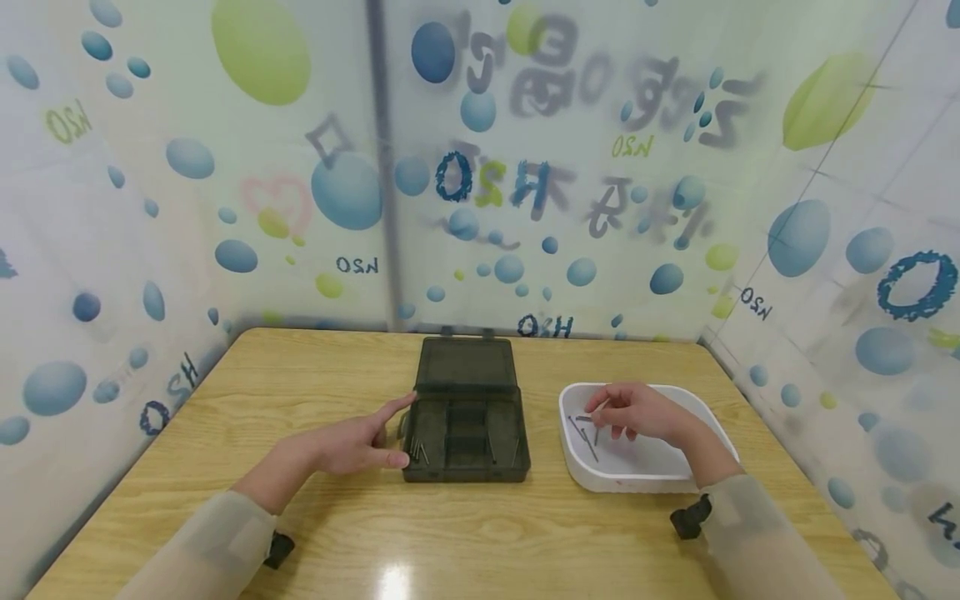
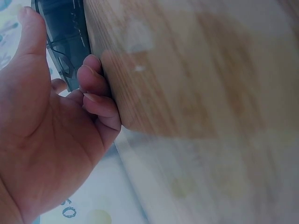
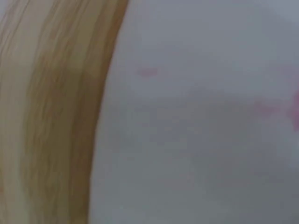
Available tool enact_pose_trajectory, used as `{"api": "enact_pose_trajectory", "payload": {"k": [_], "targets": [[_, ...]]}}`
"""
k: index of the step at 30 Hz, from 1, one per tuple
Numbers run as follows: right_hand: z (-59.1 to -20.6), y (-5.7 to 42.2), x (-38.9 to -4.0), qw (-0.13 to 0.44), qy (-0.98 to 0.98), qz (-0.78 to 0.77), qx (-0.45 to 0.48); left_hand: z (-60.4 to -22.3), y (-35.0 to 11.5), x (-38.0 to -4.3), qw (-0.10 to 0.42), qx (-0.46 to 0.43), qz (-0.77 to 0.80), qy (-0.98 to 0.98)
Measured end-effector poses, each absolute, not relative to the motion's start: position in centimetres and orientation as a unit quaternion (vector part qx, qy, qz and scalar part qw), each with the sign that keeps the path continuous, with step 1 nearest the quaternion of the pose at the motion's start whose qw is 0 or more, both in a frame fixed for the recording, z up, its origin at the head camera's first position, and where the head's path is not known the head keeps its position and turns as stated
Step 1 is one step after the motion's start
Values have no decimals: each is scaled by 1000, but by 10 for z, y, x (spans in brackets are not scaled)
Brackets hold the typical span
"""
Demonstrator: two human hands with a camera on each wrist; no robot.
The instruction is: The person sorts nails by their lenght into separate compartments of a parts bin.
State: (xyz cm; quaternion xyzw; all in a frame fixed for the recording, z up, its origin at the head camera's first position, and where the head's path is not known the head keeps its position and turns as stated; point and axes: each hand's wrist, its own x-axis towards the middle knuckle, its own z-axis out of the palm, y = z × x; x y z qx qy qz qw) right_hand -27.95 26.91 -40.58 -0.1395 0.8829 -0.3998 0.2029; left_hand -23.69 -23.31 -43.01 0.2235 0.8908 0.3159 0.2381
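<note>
A dark translucent plastic box (image 1: 467, 475) lies with its lid (image 1: 467, 364) raised back on the table. Several thin nails (image 1: 417, 451) lie in its left compartment, and a few more (image 1: 492, 448) in its right one. My left hand (image 1: 341, 446) rests at the box's left side, thumb at the near corner and index finger along the edge; the other fingers are loosely bent beside it in the left wrist view. Over the white tray (image 1: 622, 482), my right hand (image 1: 641, 412) has its fingertips together at a nail (image 1: 597, 436) pointing down. Loose nails (image 1: 582, 433) lie in the tray's left part.
The wooden table (image 1: 322, 533) carries the box in the middle and the tray to its right. Patterned curtain-like walls (image 1: 480, 250) stand at the back and both sides. The right wrist view shows only the tray's outer wall (image 3: 187, 140) and table.
</note>
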Motion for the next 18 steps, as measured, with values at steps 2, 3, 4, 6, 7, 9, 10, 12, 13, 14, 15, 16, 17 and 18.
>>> {"api": "enact_pose_trajectory", "payload": {"k": [2,3,4,6,7,9,10,12,13,14,15,16,17,18], "targets": [[-410,275,-279,209,889,-385,-133,-430,-232,-236,239,223,316,891],[-411,277,-279,212,891,-380,-132,-429,-232,-236,240,222,317,890],[-413,280,-279,213,893,-374,-132,-429,-232,-236,241,221,317,890],[-417,285,-280,214,893,-373,-134,-429,-231,-235,242,221,317,890],[-419,287,-280,215,893,-373,-134,-429,-231,-235,242,221,317,890],[-422,289,-281,214,892,-376,-130,-429,-231,-236,241,223,317,890],[-423,290,-281,214,892,-376,-128,-429,-231,-236,240,224,317,890],[-426,290,-281,212,893,-377,-122,-429,-231,-236,239,227,317,889],[-427,290,-281,211,894,-378,-116,-429,-231,-236,238,227,317,890],[-428,289,-281,210,894,-379,-111,-429,-231,-236,238,227,318,889],[-428,288,-281,208,895,-379,-108,-429,-231,-236,238,227,318,889],[-429,287,-281,207,896,-379,-105,-429,-231,-236,239,226,319,889],[-429,286,-280,205,897,-379,-102,-429,-232,-236,239,225,319,889],[-429,285,-280,204,897,-381,-95,-429,-232,-236,239,224,319,889]]}}
